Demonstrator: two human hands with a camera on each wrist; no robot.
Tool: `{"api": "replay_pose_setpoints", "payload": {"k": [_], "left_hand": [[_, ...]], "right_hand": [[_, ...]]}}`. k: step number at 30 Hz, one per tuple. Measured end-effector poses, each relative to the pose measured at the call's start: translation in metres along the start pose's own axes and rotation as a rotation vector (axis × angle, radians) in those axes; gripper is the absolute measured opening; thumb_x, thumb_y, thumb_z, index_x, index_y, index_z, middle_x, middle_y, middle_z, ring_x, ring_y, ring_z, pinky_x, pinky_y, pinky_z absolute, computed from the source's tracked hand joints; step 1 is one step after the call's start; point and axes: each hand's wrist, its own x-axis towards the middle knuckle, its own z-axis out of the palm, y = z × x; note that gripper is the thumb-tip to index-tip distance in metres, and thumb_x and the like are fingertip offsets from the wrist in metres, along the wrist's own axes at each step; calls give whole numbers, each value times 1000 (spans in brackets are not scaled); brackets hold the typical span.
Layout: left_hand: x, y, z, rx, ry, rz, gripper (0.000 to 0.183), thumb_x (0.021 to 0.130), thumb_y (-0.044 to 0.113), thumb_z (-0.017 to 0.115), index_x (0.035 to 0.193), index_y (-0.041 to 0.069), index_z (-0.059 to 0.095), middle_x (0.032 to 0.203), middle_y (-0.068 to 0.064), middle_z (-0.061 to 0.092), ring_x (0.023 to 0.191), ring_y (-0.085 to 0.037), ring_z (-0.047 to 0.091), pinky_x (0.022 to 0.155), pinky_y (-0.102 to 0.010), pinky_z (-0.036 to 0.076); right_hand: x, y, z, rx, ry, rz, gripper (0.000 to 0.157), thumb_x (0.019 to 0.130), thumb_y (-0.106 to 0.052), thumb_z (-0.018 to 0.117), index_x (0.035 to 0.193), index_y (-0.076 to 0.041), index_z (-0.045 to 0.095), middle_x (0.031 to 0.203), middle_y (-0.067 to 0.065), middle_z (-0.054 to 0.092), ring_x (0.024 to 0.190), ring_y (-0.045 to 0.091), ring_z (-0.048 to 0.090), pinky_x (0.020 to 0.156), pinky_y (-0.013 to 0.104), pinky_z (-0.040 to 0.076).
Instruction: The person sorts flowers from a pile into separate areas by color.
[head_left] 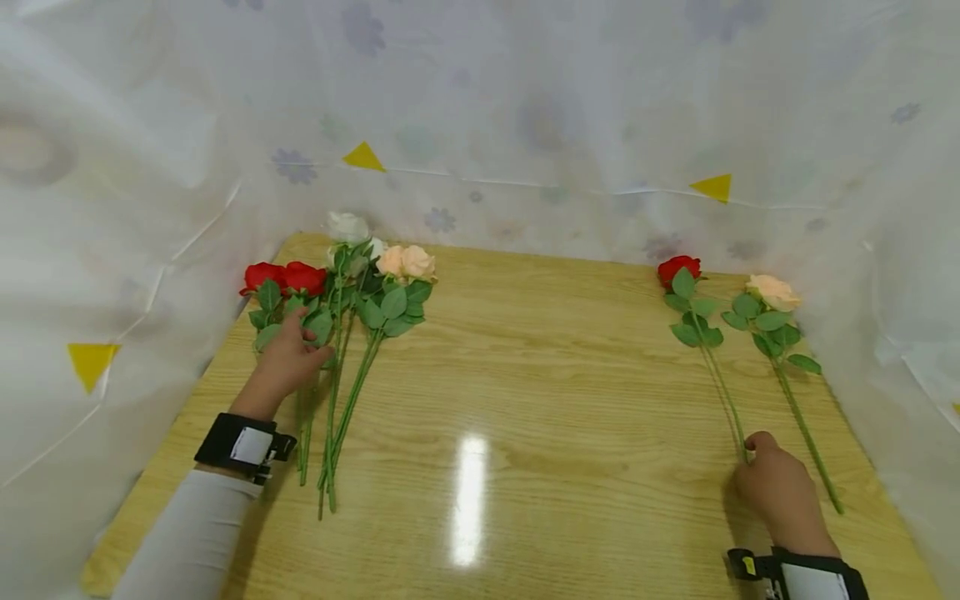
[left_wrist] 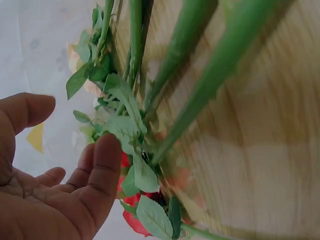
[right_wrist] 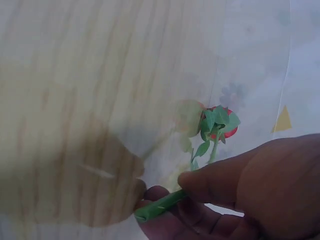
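Right hand: the stem of the single red rose [head_left: 702, 327] is pinched near its lower end between thumb and fingers by the right hand [head_left: 780, 487]; a short cut tip is left protruding, as is shown in the right wrist view.
Single red rose: it is laid out toward the far edge of the bench [head_left: 570, 375], on the right side; its bloom is pointed away from the person.
Long axis: from the pinched end, the stem is directed forward and slightly left, so the bloom is placed well beyond the fingers.
Nearer hand: the right, by which the stem is already held; the left is set well apart, across a wide stretch of wood.
Lift: whether the stem is raised off the wood cannot be told.
Right-hand neighbour: a single peach rose [head_left: 784, 336] is laid just to the right, its stem slanted roughly alongside and its lower end unheld.
Left hand: nothing is gripped; the left hand [head_left: 285, 358] is held with fingers loosely extended over the leaves of the paired red roses [head_left: 303, 278]. Whether a leaf is touched cannot be told.
Left cluster: white roses [head_left: 348, 227] and peach roses [head_left: 416, 262] are grouped beside the red pair, their stems pointed toward the person.
Surround: patterned sheeting [head_left: 540, 108] is hung behind, marked with yellow triangles [head_left: 365, 157].
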Motion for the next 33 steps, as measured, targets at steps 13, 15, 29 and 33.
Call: {"api": "replay_pose_setpoints", "payload": {"k": [13, 15, 29, 33], "left_hand": [[0, 2, 3, 66, -27, -20, 82, 92, 21, 55, 148, -2, 0, 127, -36, 43, 104, -44, 50, 78, -54, 47], [0, 2, 4, 77, -32, -22, 80, 92, 20, 54, 148, -4, 2, 127, -37, 43, 108, -46, 48, 81, -57, 46], [-2, 7, 24, 304, -17, 61, 42, 86, 15, 57, 115, -15, 54, 108, -33, 59, 97, -44, 54, 82, -56, 46], [-1, 14, 28, 341, -6, 62, 27, 82, 12, 56, 99, -10, 59, 88, -24, 61, 76, -35, 56, 67, -49, 47]], "right_hand": [[7, -9, -1, -3, -194, 11, 48, 90, -18, 41, 120, 19, 34, 75, 14, 56, 60, 23, 44, 54, 36, 37], [8, -8, -2, 6, -218, 24, 53, 91, -22, 43, 122, 19, 33, 84, 21, 59, 64, 24, 47, 56, 37, 40], [21, -51, -8, 69, 164, -266, 47, 97, -31, 48, 122, 9, 47, 95, 25, 60, 73, 29, 58, 55, 45, 49], [26, -82, 9, 141, 263, -437, 38, 96, -25, 52, 121, 4, 52, 97, 19, 59, 83, 31, 57, 61, 49, 50]]}}
